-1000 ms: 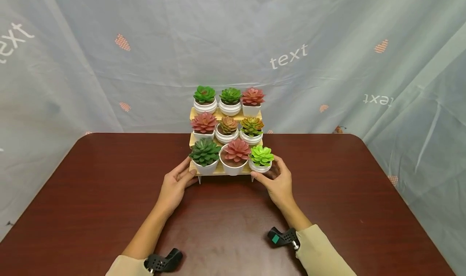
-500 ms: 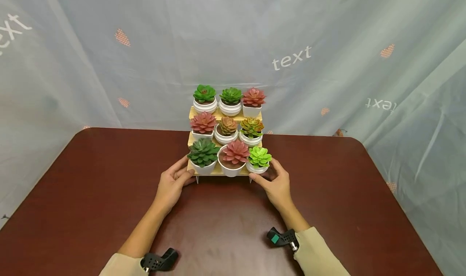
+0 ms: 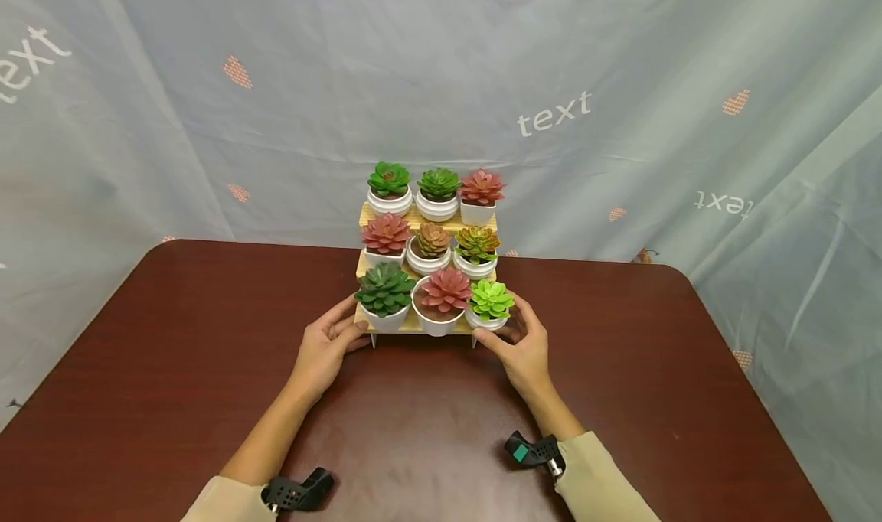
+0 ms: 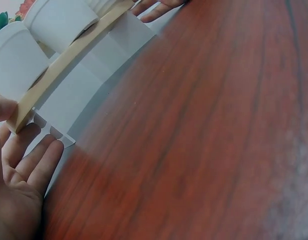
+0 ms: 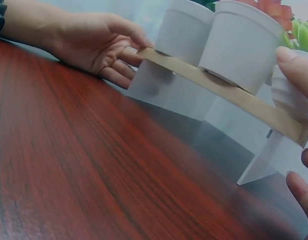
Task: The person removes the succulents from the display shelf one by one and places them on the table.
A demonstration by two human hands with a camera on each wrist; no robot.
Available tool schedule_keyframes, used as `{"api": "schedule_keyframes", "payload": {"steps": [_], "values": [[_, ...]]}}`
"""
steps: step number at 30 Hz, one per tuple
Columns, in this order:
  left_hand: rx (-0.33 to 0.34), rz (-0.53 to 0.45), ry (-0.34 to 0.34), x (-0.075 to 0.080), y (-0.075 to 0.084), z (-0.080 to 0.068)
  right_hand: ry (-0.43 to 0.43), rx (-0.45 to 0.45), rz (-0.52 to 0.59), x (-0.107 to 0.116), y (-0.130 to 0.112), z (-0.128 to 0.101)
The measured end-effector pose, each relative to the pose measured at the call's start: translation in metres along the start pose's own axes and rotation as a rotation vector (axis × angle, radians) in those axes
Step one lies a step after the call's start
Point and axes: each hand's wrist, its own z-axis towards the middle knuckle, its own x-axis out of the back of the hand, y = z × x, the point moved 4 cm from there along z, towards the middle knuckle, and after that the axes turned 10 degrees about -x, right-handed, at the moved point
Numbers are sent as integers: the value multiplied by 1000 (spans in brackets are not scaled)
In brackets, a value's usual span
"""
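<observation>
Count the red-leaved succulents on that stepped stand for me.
3. One stands at the right end of the top step, one at the left end of the middle step, one in the centre of the bottom step. None seem hidden.

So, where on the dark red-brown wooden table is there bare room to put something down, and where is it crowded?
The dark red-brown wooden table is bare to the left of the left hand, to the right of the right hand, and between the forearms. It is crowded at the three-step wooden stand: nine white pots with succulents fill its steps, and both hands hold its front corners.
</observation>
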Motion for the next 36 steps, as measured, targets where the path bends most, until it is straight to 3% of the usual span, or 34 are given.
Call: {"api": "schedule_keyframes", "payload": {"steps": [7, 12, 19, 26, 30, 36], "values": [[14, 3, 3, -2, -1, -2, -8, 30, -7, 1, -1, -2], [8, 9, -20, -4, 0, 0, 2, 13, -13, 3, 0, -3], [7, 26, 2, -3, 0, 0, -21, -7, -41, 2, -2, 0], [2, 20, 7, -3, -3, 2, -8, -25, -79, 0, -38, -6], [9, 24, 0, -1, -2, 0, 1, -8, -55, -5, -40, -10], [8, 24, -2, -2, -2, 0, 40, 65, -122, -8, -40, -11]]}}
